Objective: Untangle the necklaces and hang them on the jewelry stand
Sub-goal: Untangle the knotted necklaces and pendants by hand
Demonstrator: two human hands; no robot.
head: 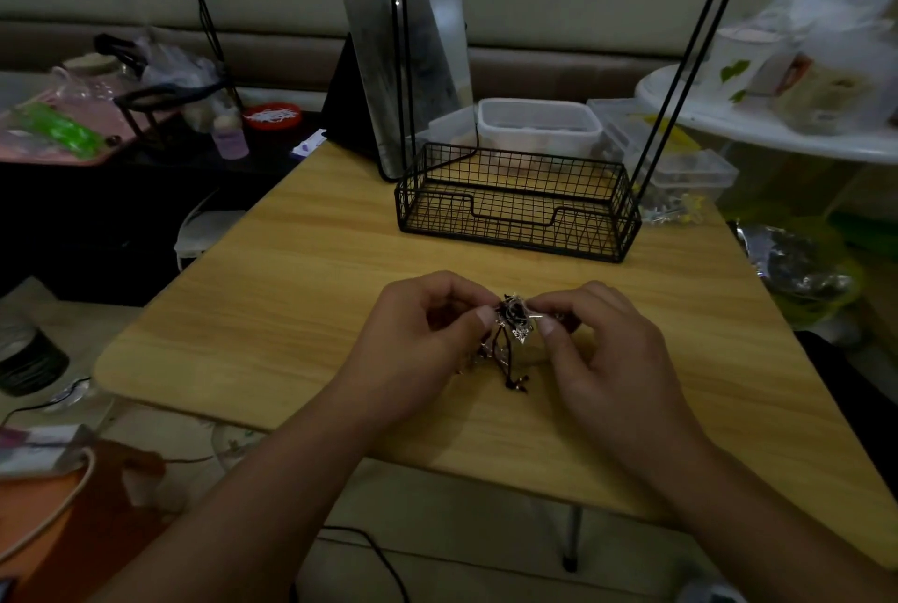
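Pinching from both sides, the left hand (427, 335) and the right hand (597, 340) are clamping thumb and forefinger on the tangled necklaces (512, 318), which are sitting as a tight knot directly between them, well in front of the jewelry stand (515, 208). Both hands are lying equally near the knot. Loose dark cords are trailing down from it onto the surface (301, 291), toward the person. Judging by this, the coming pull is running sideways, each hand drawing away from the knot.

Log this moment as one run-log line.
stage: untangling | left hand: pinches tangled dark-and-silver necklace clump | right hand: pinches clump | black wire jewelry stand: hooks bare
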